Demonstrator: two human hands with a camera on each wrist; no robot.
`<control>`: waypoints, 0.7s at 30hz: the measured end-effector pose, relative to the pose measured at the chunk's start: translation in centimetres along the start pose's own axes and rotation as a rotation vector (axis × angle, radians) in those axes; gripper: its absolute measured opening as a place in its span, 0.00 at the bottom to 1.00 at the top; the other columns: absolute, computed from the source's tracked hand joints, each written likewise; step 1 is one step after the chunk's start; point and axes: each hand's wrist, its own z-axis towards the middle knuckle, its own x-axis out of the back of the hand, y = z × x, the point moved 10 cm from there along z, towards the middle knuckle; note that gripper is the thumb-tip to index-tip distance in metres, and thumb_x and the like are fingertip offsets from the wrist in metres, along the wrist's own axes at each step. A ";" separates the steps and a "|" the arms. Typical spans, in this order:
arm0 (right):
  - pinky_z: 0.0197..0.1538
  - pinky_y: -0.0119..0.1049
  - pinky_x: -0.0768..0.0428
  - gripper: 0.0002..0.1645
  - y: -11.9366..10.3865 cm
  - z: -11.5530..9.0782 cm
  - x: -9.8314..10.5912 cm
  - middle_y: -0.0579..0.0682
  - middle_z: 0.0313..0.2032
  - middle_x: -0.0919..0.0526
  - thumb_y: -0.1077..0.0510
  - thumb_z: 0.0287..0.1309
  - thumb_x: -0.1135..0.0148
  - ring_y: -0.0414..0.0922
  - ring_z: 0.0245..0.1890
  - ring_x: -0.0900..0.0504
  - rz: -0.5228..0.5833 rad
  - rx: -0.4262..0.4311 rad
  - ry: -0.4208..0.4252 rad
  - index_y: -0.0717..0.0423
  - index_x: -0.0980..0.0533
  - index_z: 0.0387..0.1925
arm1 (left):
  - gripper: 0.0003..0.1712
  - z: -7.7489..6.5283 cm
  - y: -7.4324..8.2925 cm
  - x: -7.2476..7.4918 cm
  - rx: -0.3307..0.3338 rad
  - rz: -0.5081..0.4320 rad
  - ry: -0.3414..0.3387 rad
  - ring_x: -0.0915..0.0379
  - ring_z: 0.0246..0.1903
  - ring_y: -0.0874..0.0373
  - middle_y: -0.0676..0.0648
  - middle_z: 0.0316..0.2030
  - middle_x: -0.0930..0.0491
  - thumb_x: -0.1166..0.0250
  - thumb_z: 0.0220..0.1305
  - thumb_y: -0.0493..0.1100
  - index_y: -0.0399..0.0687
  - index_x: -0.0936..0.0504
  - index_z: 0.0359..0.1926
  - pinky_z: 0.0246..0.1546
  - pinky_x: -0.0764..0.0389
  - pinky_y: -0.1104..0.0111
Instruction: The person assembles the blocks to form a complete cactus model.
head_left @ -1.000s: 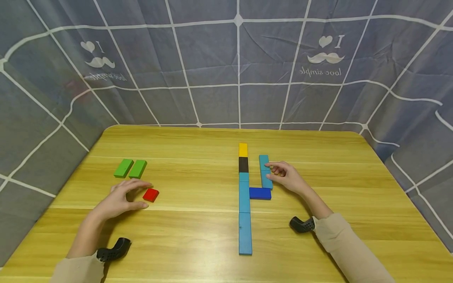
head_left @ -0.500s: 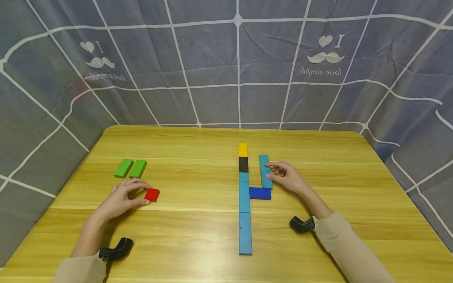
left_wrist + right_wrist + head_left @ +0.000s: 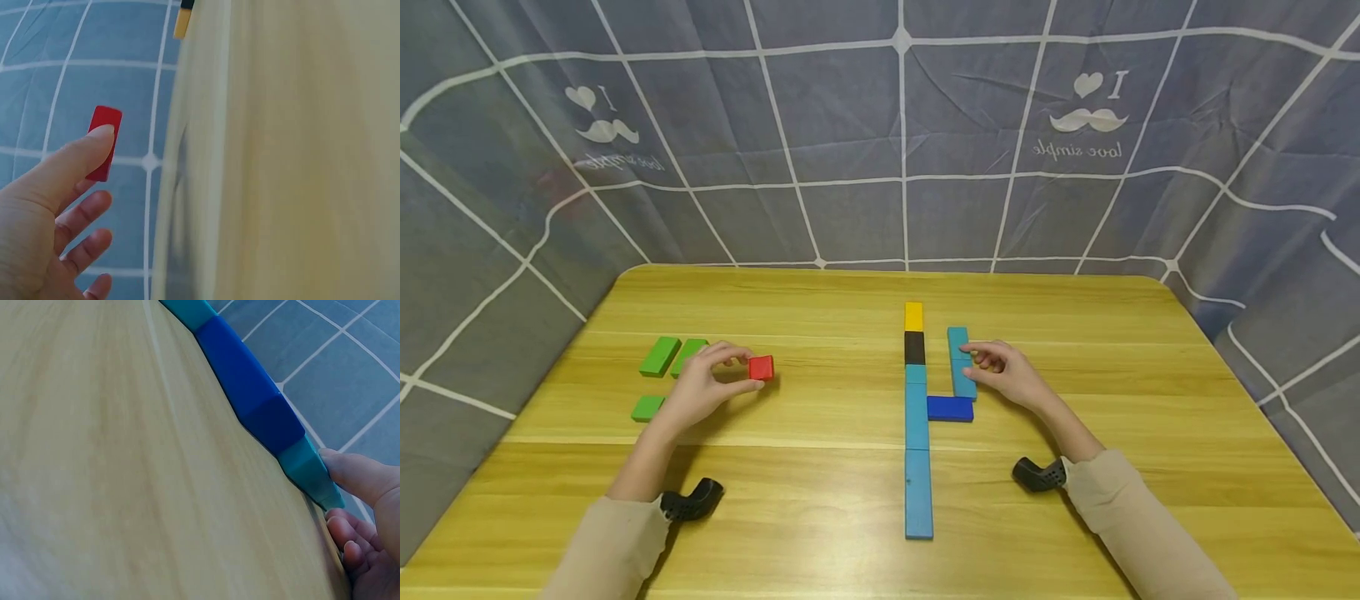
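My left hand (image 3: 703,387) pinches a red block (image 3: 761,367) between thumb and fingers. In the left wrist view the thumb (image 3: 87,150) lies on the red block's face, and it shows against the curtain, above the tabletop. My right hand (image 3: 1011,375) rests beside two light blue blocks (image 3: 962,379) laid end to end, thumb and index fingertips at their right side, other fingers loosely curled. Next to them a dark blue block (image 3: 950,408) joins a long column of light blue blocks (image 3: 918,492), topped by a black block (image 3: 914,347) and a yellow block (image 3: 913,317).
Three green blocks (image 3: 659,357) lie at the left of the wooden table (image 3: 820,500), one partly behind my left hand. A grey curtain (image 3: 850,125) with white lines hangs behind the table's far edge. Black devices (image 3: 692,500) sit at both wrists.
My left hand has closed on the red block and carried it up and to the right, uncovering a third green block. The right hand has stayed in place.
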 end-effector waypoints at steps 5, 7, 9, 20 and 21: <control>0.36 0.33 0.34 0.22 0.0 0.1 0.0 0.64 0.36 0.29 0.66 0.56 0.40 0.50 0.32 0.35 0.001 0.001 -0.001 0.70 0.28 0.52 | 0.20 2.7 0.6 -2.1 -0.013 -0.032 0.018 0.33 0.37 0.48 0.41 0.35 0.23 0.28 0.46 0.37 0.37 0.20 0.42 0.38 0.34 0.59; 0.35 0.33 0.34 0.22 0.0 0.1 0.0 0.64 0.36 0.29 0.66 0.56 0.40 0.50 0.32 0.35 0.001 0.004 0.000 0.70 0.28 0.52 | 0.20 3.8 0.8 -3.0 -0.008 -0.053 0.021 0.33 0.37 0.48 0.41 0.35 0.23 0.28 0.46 0.37 0.36 0.20 0.42 0.38 0.34 0.60; 0.35 0.32 0.35 0.22 -0.1 0.1 0.0 0.63 0.36 0.29 0.66 0.56 0.40 0.49 0.32 0.35 0.000 0.007 -0.002 0.70 0.28 0.52 | 0.20 4.8 1.0 -3.9 -0.008 -0.074 0.024 0.33 0.36 0.48 0.40 0.35 0.23 0.28 0.46 0.36 0.36 0.20 0.42 0.38 0.34 0.60; 0.35 0.32 0.34 0.22 -0.1 0.1 0.0 0.61 0.35 0.29 0.66 0.56 0.40 0.49 0.32 0.35 -0.001 0.002 -0.002 0.70 0.28 0.52 | 0.20 9.2 1.8 -8.2 0.039 -0.066 0.048 0.33 0.35 0.47 0.41 0.32 0.24 0.28 0.47 0.40 0.36 0.20 0.42 0.41 0.37 0.58; 0.35 0.32 0.34 0.22 -0.1 0.1 0.0 0.61 0.35 0.29 0.66 0.56 0.40 0.49 0.32 0.35 -0.002 0.001 -0.003 0.70 0.28 0.52 | 0.20 9.6 1.8 -8.5 0.048 -0.057 0.049 0.33 0.35 0.48 0.41 0.32 0.24 0.28 0.48 0.40 0.37 0.20 0.43 0.42 0.37 0.57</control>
